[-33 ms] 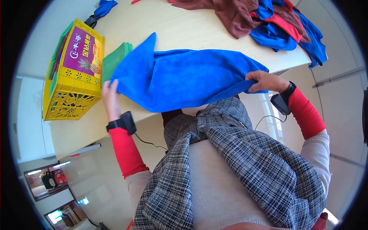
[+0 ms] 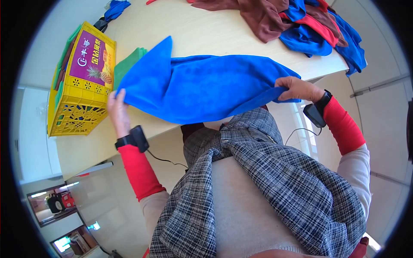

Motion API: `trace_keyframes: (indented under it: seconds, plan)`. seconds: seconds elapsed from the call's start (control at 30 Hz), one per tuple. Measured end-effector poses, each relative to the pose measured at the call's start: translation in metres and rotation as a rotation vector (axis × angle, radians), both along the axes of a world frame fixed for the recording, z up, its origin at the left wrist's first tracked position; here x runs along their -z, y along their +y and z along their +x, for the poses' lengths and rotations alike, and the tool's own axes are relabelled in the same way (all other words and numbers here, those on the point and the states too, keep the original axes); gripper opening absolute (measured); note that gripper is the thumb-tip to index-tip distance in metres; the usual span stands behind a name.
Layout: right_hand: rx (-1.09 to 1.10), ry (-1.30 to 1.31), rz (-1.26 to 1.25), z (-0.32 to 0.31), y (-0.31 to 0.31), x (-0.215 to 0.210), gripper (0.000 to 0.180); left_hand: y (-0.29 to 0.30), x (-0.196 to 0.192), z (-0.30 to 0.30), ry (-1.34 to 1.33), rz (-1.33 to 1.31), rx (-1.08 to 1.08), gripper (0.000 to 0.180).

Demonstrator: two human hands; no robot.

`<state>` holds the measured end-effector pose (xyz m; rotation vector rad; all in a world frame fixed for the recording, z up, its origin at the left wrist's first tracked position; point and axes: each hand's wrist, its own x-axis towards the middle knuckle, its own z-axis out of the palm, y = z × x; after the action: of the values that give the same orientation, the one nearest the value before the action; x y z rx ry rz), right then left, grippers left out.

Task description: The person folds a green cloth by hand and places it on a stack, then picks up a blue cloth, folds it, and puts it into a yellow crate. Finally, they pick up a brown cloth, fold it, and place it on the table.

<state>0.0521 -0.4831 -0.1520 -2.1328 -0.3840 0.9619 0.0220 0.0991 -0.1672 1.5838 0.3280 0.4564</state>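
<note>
A blue cloth stretches between my two hands over the near edge of the table, its far left part rising to a pointed fold. My left hand pinches the cloth's left corner, close to the yellow crate. At the other end, my right hand is closed on the near right corner, fingers curled over the edge. Part of a green cloth lies folded beyond the blue one, partly covered by it.
The yellow plastic crate with folded cloths in it stands at the table's left. A loose heap of brown, red and blue cloths lies at the far right, hanging over the edge. Bare wood tabletop shows between them.
My left hand has moved slightly left, drawing the blue cloth's left corner with it. My right hand stays nearly in place.
</note>
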Motion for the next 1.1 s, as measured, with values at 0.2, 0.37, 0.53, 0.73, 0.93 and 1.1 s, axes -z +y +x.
trace_keyframes:
  seconds: [0.2, 0.37, 0.53, 0.73, 0.93, 1.1]
  plan:
    - [0.140, -0.372, 0.211, 0.036, -0.021, 0.003, 0.022, 0.035, -0.073, -0.018, -0.213, -0.022, -0.086, 0.018]
    - [0.287, -1.139, 0.016, 0.072, -0.058, -0.047, 0.020, 0.031, -0.104, -0.002, -0.246, 0.077, -0.008, 0.029]
    - [0.465, -1.326, 0.047, 0.072, -0.073, -0.060, 0.015, 0.014, -0.119, 0.013, -0.397, 0.188, 0.062, 0.039]
    - [0.540, -1.234, 0.310, 0.064, -0.079, -0.129, 0.001, -0.009, -0.147, -0.004, -0.503, 0.167, -0.009, 0.043]
    - [0.195, -1.274, 0.061, 0.087, -0.057, -0.051, 0.022, 0.024, -0.097, -0.029, -0.310, 0.190, -0.078, 0.041]
    - [0.054, -0.970, -0.044, 0.072, -0.021, -0.016, 0.024, 0.071, -0.036, -0.061, -0.031, 0.069, -0.113, 0.032]
